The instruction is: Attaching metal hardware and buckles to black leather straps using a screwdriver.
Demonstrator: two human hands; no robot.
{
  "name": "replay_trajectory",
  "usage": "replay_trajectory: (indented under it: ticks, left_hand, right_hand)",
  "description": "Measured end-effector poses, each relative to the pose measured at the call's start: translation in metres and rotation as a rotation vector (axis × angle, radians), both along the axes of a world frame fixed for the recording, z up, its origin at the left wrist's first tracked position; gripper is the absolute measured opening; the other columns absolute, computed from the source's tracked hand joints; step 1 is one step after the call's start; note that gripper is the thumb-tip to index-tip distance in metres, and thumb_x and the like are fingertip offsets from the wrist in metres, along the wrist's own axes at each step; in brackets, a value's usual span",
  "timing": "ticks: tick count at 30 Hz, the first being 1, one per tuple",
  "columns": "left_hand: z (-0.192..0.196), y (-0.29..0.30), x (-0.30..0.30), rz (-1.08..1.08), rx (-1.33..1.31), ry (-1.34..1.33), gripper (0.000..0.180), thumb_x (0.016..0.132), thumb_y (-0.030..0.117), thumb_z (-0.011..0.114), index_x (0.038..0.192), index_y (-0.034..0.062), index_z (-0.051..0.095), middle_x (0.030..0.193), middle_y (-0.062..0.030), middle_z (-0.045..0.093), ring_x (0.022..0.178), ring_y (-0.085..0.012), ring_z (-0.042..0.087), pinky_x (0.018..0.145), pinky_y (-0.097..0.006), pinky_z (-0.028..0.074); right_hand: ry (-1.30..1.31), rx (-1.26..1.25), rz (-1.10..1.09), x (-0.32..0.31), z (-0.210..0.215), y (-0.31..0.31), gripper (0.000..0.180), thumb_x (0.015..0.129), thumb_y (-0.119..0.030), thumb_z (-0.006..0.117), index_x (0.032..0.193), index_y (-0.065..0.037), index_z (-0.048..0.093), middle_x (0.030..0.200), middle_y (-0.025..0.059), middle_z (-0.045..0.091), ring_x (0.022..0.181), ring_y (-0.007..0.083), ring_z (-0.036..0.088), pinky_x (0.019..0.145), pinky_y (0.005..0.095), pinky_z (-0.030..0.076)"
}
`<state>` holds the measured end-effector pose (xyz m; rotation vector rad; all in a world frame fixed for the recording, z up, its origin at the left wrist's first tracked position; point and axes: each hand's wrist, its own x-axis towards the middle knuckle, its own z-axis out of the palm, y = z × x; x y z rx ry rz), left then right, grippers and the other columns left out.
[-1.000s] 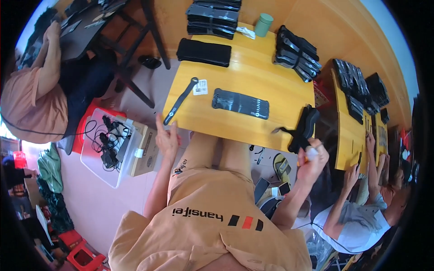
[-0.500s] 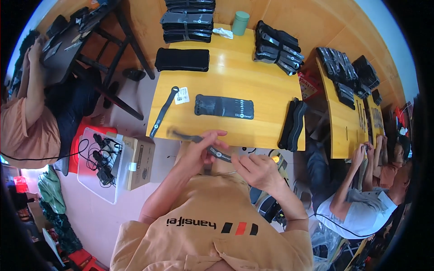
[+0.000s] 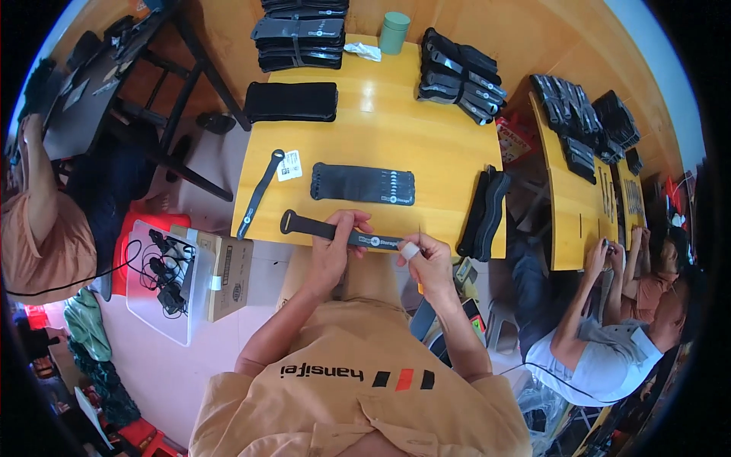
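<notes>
A long black strap (image 3: 304,225) lies along the near edge of the yellow table (image 3: 381,137). My left hand (image 3: 336,245) grips its middle from above. My right hand (image 3: 428,259) pinches the strap's right end, with white tape on one finger. Just beyond, a flat row of black straps (image 3: 362,183) lies on the table. A single black strap (image 3: 260,193) lies at an angle at the left edge, beside a small white tag (image 3: 289,164).
Stacks of black straps stand at the far left (image 3: 298,34), far right (image 3: 461,76) and near right (image 3: 484,212); a black pad (image 3: 291,101) and a green cup (image 3: 394,32) too. A box with cables (image 3: 171,268) sits left on the floor. People sit at left (image 3: 34,228) and right (image 3: 601,343).
Both hands came up from my lap to the table edge and closed on the long strap, which now lies along the near edge. The view has shifted forward.
</notes>
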<state>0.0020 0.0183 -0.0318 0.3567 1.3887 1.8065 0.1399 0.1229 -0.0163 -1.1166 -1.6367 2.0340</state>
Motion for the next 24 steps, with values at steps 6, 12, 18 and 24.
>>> replay_trajectory:
  ticks: [6,12,18,24]
  left_hand:
    - [-0.005,-0.006,-0.005,-0.048,0.038,-0.151,0.035,0.096,0.030,0.040,0.099,-0.0009,0.056,0.083,-0.0073,0.059,0.061,-0.0092,0.054,0.053,-0.021,0.046]
    - [-0.033,-0.035,-0.049,-0.019,0.056,-0.208,0.026,0.093,0.022,0.048,0.100,-0.0010,0.058,0.089,-0.0083,0.061,0.063,-0.0089,0.058,0.055,-0.022,0.051]
    - [-0.038,-0.042,-0.078,-0.074,-0.034,-0.184,0.018,0.089,0.011,0.052,0.100,-0.0012,0.060,0.085,-0.0065,0.063,0.065,-0.0098,0.061,0.059,-0.020,0.053]
    - [-0.042,-0.022,-0.084,0.015,-0.124,-0.072,0.013,0.084,0.006,0.059,0.095,-0.0005,0.061,0.076,-0.0051,0.063,0.062,-0.0102,0.061,0.056,-0.019,0.051]
  right_hand:
    - [0.019,-0.035,-0.029,0.001,-0.010,0.008,0.008,0.081,-0.010,0.061,0.083,-0.002,0.064,0.060,0.0020,0.058,0.041,0.0006,0.035,0.037,0.0170,0.024]
    - [0.016,0.089,-0.121,0.007,-0.034,0.020,0.008,0.082,-0.010,0.059,0.078,-0.003,0.061,0.058,0.0018,0.056,0.038,0.0008,0.034,0.035,0.0167,0.023]
    - [-0.059,0.195,-0.185,0.003,-0.030,0.024,0.011,0.081,-0.013,0.060,0.078,-0.004,0.063,0.060,-0.0010,0.055,0.044,0.0023,0.038,0.039,0.0192,0.027]
    - [-0.033,0.309,-0.175,-0.010,-0.056,0.050,0.010,0.081,-0.011,0.060,0.077,-0.003,0.062,0.060,-0.0020,0.053,0.047,0.0025,0.037,0.043,0.0198,0.027]
